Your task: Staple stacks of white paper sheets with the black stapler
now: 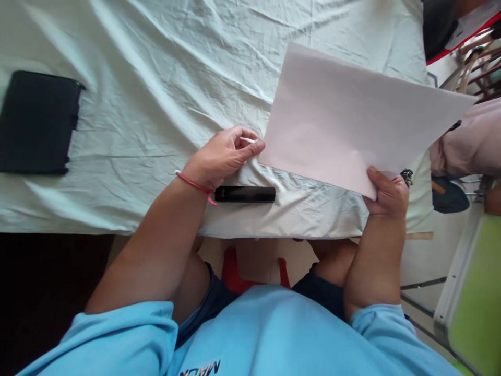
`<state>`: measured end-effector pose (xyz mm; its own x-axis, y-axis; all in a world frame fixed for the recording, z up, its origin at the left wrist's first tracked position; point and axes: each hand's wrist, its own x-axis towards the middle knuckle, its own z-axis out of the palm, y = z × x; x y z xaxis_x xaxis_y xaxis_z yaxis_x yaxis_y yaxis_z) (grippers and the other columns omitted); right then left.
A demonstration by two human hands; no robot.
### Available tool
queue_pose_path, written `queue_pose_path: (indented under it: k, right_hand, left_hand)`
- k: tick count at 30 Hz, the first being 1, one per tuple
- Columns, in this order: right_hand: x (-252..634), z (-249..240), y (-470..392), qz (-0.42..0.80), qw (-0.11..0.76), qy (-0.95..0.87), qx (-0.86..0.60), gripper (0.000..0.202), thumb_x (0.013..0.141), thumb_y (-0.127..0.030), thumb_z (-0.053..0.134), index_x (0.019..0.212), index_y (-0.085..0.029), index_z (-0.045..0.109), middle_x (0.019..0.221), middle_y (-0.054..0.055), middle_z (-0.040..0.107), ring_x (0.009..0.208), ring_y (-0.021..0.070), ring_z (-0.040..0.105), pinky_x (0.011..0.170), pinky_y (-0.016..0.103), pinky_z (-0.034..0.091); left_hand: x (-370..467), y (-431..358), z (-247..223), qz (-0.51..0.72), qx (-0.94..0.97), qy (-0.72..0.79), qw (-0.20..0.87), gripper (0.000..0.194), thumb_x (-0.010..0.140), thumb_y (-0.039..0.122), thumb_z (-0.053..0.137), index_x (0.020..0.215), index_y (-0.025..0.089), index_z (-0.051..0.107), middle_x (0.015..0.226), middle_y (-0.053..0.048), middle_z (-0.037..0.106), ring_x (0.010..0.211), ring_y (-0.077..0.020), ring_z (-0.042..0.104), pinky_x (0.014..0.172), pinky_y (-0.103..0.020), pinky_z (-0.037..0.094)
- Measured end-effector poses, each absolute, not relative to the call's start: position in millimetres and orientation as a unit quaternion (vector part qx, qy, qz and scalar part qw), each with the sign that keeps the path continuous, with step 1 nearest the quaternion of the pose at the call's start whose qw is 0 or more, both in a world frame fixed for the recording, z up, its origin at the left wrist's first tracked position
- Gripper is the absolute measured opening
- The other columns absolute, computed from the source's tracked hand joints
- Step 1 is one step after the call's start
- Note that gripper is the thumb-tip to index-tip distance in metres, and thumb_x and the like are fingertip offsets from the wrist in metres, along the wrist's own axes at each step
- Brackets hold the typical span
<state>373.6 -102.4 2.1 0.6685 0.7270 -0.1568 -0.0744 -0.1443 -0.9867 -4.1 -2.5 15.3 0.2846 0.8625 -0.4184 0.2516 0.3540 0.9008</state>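
A large white sheet of paper [344,115] is tilted up over the cloth-covered table. My right hand [387,193] is closed on its near right corner, thumb on top and the fingers mostly hidden beneath. Something shiny and dark, perhaps a ring, shows at that hand's knuckles. At the paper's left edge is my left hand [225,151], its fingers curled and thumb and forefinger close together. The thumb tip meets the paper's edge; whether anything is pinched there is unclear. Just below this hand, a black oblong object [246,194] lies near the table's front edge.
A black flat case [41,122] lies on the left of the wrinkled pale tablecloth [156,68]. To the right are a green-topped piece of furniture with a metal frame [475,292] and a pink fabric item [469,138]. Dark and red items stand at the upper right.
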Motion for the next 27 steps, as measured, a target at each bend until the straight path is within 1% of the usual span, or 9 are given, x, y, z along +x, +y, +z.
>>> queue_pose_path:
  k: [2,4,7,11,15,19,22,24,27]
  right_hand:
    - [372.1,1.2,-100.1,0.333,0.603,-0.264,-0.675,0.05,0.06,-0.036,0.113,0.097,-0.03,0.08,0.109,0.003,0.089,0.116,0.0309,0.088,0.093,0.043,0.079]
    - [370.2,-0.4,-97.2,0.335,0.601,-0.286,-0.667,0.046,0.062,-0.038,0.112,0.093,-0.033,0.078,0.111,0.004,0.09,0.127,0.0342,0.088,0.098,0.046,0.08]
    - [365.3,-3.5,-92.4,0.321,0.616,-0.289,-0.659,0.045,0.064,-0.04,0.113,0.094,-0.033,0.08,0.118,0.003,0.091,0.134,0.0324,0.087,0.108,0.046,0.078]
    - [357.6,-6.5,-87.2,0.304,0.627,-0.275,-0.662,0.046,0.064,-0.042,0.113,0.097,-0.033,0.083,0.121,0.003,0.091,0.135,0.0317,0.086,0.113,0.046,0.077]
    - [353.7,-6.6,-85.2,0.32,0.621,-0.266,-0.664,0.048,0.061,-0.041,0.114,0.096,-0.033,0.081,0.116,0.003,0.092,0.132,0.0328,0.087,0.113,0.049,0.078]
    - [354.5,-6.4,-84.9,0.321,0.62,-0.255,-0.669,0.049,0.061,-0.041,0.113,0.096,-0.032,0.082,0.12,0.005,0.092,0.132,0.0336,0.087,0.109,0.049,0.08]
    - [357.0,-7.8,-85.1,0.325,0.621,-0.249,-0.668,0.05,0.06,-0.039,0.114,0.097,-0.031,0.082,0.122,0.005,0.092,0.134,0.0334,0.087,0.107,0.047,0.081]
    - [358.1,-9.8,-85.2,0.33,0.627,-0.252,-0.659,0.05,0.063,-0.038,0.115,0.1,-0.029,0.082,0.123,0.006,0.092,0.134,0.0336,0.088,0.107,0.047,0.081]
    - [357.7,-13.6,-85.1,0.326,0.642,-0.248,-0.648,0.046,0.066,-0.038,0.114,0.1,-0.029,0.083,0.12,0.005,0.092,0.13,0.0327,0.089,0.103,0.046,0.082]
  left_hand:
    - [-5.4,-3.2,14.5,0.252,0.517,0.523,0.629,0.03,0.1,0.041,0.092,0.114,0.022,0.074,0.086,0.002,0.065,0.075,-0.0157,0.053,0.074,-0.031,0.042]
    - [-8.9,-4.1,13.2,0.243,0.551,0.501,0.622,0.032,0.094,0.048,0.094,0.1,0.023,0.075,0.083,0.0,0.069,0.074,-0.0167,0.055,0.073,-0.032,0.044]
    - [-14.2,-5.3,11.2,0.246,0.59,0.49,0.592,0.035,0.095,0.051,0.089,0.081,0.024,0.071,0.074,-0.001,0.068,0.07,-0.0168,0.053,0.07,-0.034,0.043]
    - [-17.0,-5.4,8.7,0.263,0.593,0.489,0.583,0.051,0.1,0.062,0.086,0.073,0.025,0.064,0.068,-0.002,0.062,0.068,-0.0164,0.053,0.068,-0.033,0.045]
    - [-17.7,-5.0,7.8,0.261,0.575,0.485,0.606,0.061,0.097,0.077,0.087,0.076,0.026,0.062,0.07,-0.002,0.061,0.07,-0.0173,0.055,0.067,-0.033,0.047]
    - [-19.2,-5.9,9.8,0.272,0.585,0.485,0.59,0.052,0.09,0.068,0.094,0.084,0.026,0.063,0.076,0.0,0.062,0.076,-0.0178,0.058,0.068,-0.031,0.047]
    - [-19.4,-6.3,10.1,0.288,0.593,0.48,0.579,0.047,0.091,0.059,0.093,0.08,0.026,0.062,0.074,0.0,0.062,0.075,-0.0171,0.059,0.067,-0.03,0.046]
    - [-18.4,-6.3,8.5,0.294,0.589,0.476,0.583,0.05,0.095,0.058,0.093,0.075,0.025,0.062,0.071,0.0,0.059,0.071,-0.0159,0.057,0.065,-0.029,0.046]
    - [-15.3,-6.6,4.2,0.319,0.559,0.473,0.602,0.06,0.1,0.064,0.093,0.068,0.024,0.061,0.064,0.001,0.053,0.063,-0.0141,0.051,0.059,-0.028,0.042]
